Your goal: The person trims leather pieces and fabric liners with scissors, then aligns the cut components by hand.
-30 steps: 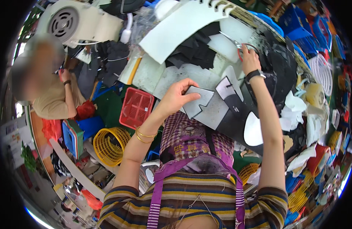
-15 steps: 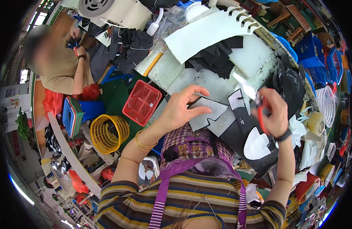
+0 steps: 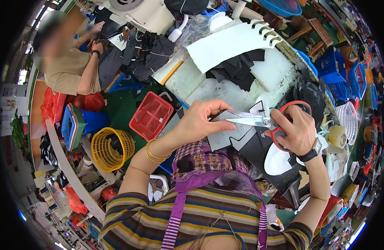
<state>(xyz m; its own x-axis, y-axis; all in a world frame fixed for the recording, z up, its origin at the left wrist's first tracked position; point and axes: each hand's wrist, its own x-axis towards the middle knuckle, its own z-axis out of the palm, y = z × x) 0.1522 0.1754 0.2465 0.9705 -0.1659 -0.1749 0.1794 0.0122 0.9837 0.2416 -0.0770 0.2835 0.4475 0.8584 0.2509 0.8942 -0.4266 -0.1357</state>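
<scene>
Head: scissors (image 3: 266, 122), apron (image 3: 199, 179) (yellow lettering (image 3: 210, 158))

Green floor (image 3: 121, 109) extends left of the worktable (image 3: 279, 89); a long pale bench (image 3: 68, 170) runs along the near left; a bright window (image 3: 23, 75) stands far left; a wooden stool (image 3: 319, 32) stands far right; a light strip (image 3: 357, 235) shines near right.

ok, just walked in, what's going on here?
The person's left hand pinches a grey piece; the right hand holds red-handled scissors, blades parted close to it. Whether they touch it is hard to tell. Farther back, black pieces lie by a white notched panel.
</scene>
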